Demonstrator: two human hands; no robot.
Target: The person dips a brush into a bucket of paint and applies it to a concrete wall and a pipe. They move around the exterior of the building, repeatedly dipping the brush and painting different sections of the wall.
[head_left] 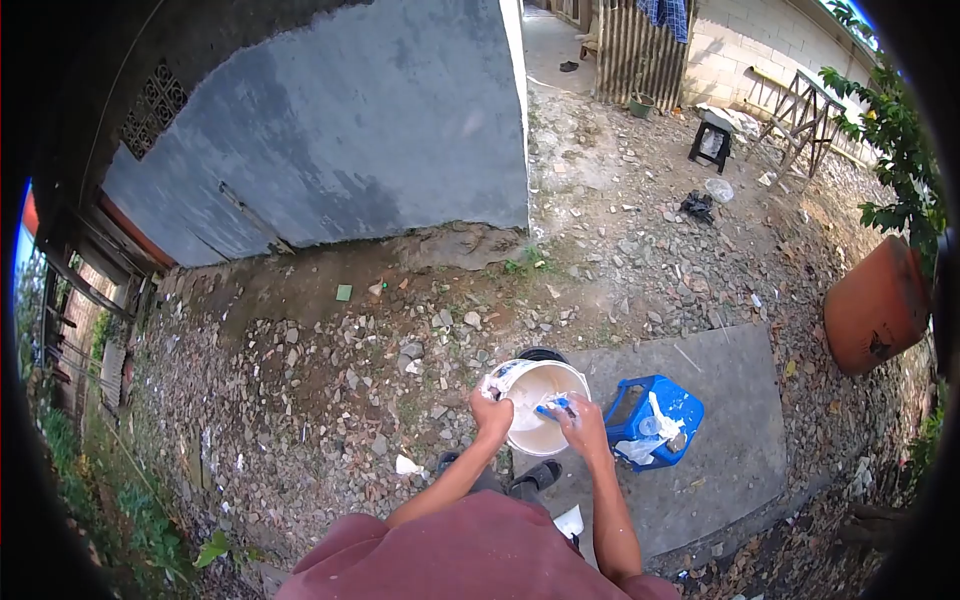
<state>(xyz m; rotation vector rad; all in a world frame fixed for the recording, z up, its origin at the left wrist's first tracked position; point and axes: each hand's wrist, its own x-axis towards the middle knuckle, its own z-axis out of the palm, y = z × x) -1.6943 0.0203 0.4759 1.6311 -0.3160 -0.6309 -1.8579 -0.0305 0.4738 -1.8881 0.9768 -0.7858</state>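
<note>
We're looking straight down over a dark red shirt (470, 555) at both arms reaching forward. The left hand (492, 410) is at the near-left rim of a white bucket (528, 440), its fingers curled over the edge and clamped on it. The right hand (582, 425) comes in from the other side, fingers wrapped tight around a blue-handled tool (555, 407). We can't tell whether that is a brush or a scraper, as its working end is too small to make out. The tool sits over the bucket's mouth, pointing in toward the pale contents.

The bucket itself stands on the left edge of a grey concrete slab (725, 440), right in front of our shoes (540, 475). Just beside it on the right, also on the slab, we've got a blue plastic crate (680, 400) with white rags or wrappers heaped on it.

All around is bare ground strewn with rubble and stones (330, 380). Ahead rises a grey plastered wall (350, 130). Off to the right an orange clay pot (875, 305) leans at the slab's far side, and well beyond it a small black stool (710, 145) stands near a block wall.
</note>
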